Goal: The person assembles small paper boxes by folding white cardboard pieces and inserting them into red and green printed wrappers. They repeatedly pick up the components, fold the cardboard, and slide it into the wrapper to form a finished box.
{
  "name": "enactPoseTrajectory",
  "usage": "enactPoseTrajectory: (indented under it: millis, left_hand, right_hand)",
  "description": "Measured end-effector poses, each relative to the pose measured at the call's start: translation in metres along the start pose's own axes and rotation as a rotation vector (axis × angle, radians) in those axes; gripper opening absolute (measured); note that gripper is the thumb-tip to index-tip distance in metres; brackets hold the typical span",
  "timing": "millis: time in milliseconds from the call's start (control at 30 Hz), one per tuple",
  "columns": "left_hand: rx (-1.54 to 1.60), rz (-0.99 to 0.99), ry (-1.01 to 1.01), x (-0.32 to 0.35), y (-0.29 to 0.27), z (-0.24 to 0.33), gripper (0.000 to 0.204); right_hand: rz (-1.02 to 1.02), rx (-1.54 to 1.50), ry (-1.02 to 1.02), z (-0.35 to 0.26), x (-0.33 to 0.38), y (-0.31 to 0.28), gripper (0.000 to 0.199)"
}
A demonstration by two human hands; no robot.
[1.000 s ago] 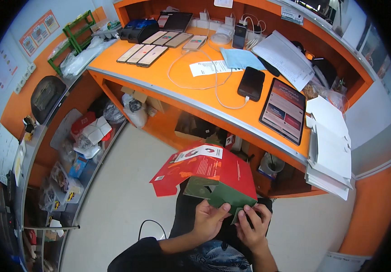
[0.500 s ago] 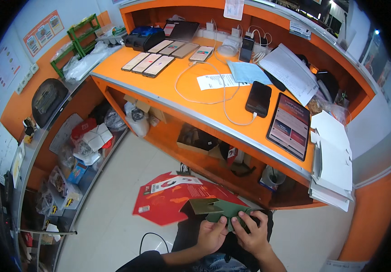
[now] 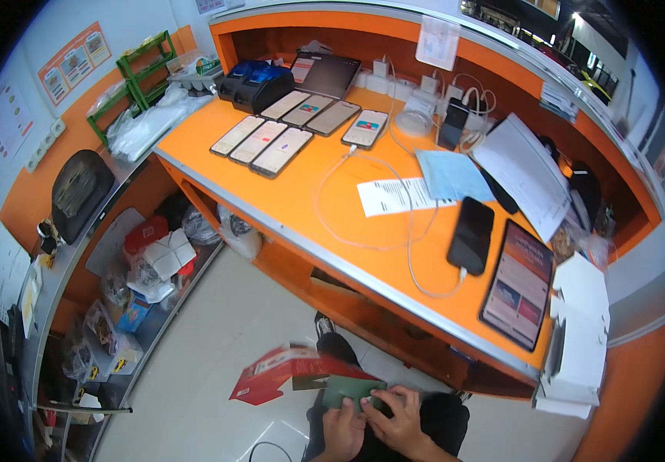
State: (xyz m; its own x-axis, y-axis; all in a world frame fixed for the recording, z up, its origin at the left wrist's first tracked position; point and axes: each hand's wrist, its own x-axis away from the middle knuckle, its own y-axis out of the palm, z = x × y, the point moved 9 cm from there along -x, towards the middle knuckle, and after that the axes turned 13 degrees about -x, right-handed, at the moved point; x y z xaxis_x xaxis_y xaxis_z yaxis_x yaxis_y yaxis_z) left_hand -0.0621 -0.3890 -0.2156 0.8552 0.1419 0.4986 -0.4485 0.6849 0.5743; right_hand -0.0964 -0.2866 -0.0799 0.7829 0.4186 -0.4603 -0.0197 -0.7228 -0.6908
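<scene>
**Light folded card (image 3: pixel 290 369), gripped at its green end (image 3: pixel 344 390)**

The card sits right at the fingers: its green end is between them, and its red part (image 3: pixel 263 377) reaches out ahead and to their left, over the floor (image 3: pixel 194 369). The left hand (image 3: pixel 342 431) pinches the near edge of the green end with the thumb uppermost; the right hand (image 3: pixel 399 423) closes on the same end, just beside the left. Both grips are narrow; the far sides of the fingers are hidden.

The card looks light and thin, fairly stiff across its flat faces but ready to bend at the creases. It should weigh little, yet the unsupported red part could swing or sag about the folds. The face may be a bit slick. Tearing seems likeliest at the cut edges, so a broad, gentle pinch near a crease should serve better than a hard squeeze at a corner. A hand under the red part would steady it.

Well ahead of the fingers stands the orange surface (image 3: pixel 286 212).
</scene>
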Motion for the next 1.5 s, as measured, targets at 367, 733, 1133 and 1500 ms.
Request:
enactPoseTrajectory:
  millis: [367, 733, 1133, 1500]
  left_hand:
    - [-0.658, 0.101, -0.007, -0.087, -0.03, 0.001, 0.031]
    - [-0.873, -0.078, 0.485, -0.046, 0.051, 0.053, 0.03]
    - [-0.84, -0.034, 0.585, 0.025, -0.002, 0.123, 0.032]
    - [-0.621, 0.41, 0.349, -0.045, -0.126, 0.172, 0.035]
  right_hand:
    - [-0.17, -0.504, 0.453, 0.085, -0.114, 0.049, 0.045]
    - [-0.226, -0.274, -0.183, -0.009, -0.122, 0.024, 0.028]
    - [0.281, -0.178, -0.203, -0.066, -0.058, -0.03, 0.021]
    - [0.041, -0.517, 0.084, -0.048, -0.105, 0.036, 0.021]
